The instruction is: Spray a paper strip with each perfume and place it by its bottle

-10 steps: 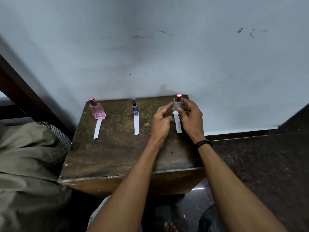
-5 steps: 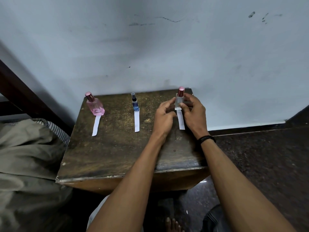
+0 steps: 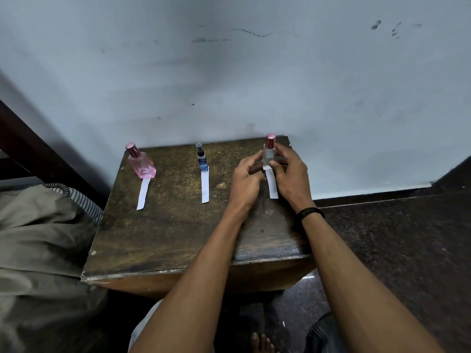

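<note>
A worn, dark wooden table (image 3: 165,238) stands against a pale, scuffed wall, the viewer at 6 o'clock. Three perfume bottles line its far edge, each with a narrow white paper strip pointing back toward 6, so scent and source stay paired. At 10 o'clock is a squat pink glass bottle (image 3: 141,165) with a rosy metallic cap, leaning, its strip (image 3: 142,193) touching its base. At 12 o'clock a slim blue vial (image 3: 202,159) stands on the end of its strip (image 3: 205,187). At 2 o'clock is a clear square bottle (image 3: 269,155) with a coppery cap. The right hand (image 3: 290,177), a black band at its wrist, curls thumb and fingers round it, seemingly setting it on the end of the last strip (image 3: 272,184). The left hand (image 3: 246,182) hovers just beside, fingers loosely curved; whether they touch the glass cannot be told.
</note>
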`<action>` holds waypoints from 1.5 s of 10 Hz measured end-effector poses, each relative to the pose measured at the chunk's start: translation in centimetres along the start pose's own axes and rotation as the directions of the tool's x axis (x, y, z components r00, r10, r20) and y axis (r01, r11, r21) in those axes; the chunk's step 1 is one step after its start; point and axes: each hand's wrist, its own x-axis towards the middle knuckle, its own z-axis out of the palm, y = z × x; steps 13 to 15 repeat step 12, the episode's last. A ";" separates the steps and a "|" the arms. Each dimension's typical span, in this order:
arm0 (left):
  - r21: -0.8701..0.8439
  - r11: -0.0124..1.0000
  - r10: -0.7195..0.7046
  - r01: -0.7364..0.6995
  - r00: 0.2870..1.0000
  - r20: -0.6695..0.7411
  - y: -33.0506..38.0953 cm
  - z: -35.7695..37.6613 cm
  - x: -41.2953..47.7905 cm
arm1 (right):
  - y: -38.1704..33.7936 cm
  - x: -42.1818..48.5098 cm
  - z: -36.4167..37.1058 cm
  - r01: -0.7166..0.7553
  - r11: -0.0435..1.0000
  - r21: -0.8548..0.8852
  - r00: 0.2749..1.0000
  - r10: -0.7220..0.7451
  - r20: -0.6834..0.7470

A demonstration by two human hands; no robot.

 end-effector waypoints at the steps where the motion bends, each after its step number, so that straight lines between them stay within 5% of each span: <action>1: 0.004 1.000 0.000 0.000 1.000 0.004 0.0 0.0 0.0 | 0.0 0.0 0.0 0.005 1.000 0.005 1.000 -0.005 -0.001; 8: 0.024 1.000 0.006 -0.006 1.000 0.010 -0.5 -0.1 0.4 | 0.3 0.1 -0.2 -0.035 0.999 0.036 0.999 0.035 0.018; 11: 0.122 0.992 0.019 -0.016 1.000 -0.018 -1.2 -0.3 0.2 | 0.0 -0.2 -0.9 -0.063 0.946 0.318 0.992 0.093 -0.082; 12: 0.240 0.970 0.049 -0.042 0.999 -0.023 -1.5 -0.6 -1.2 | -0.6 -0.5 -0.8 -0.098 0.942 0.321 0.981 0.145 -0.125; 15: 0.240 0.970 0.049 -0.042 0.999 -0.023 -1.5 -0.6 -1.2 | -0.6 -0.5 -0.8 -0.098 0.942 0.321 0.981 0.145 -0.125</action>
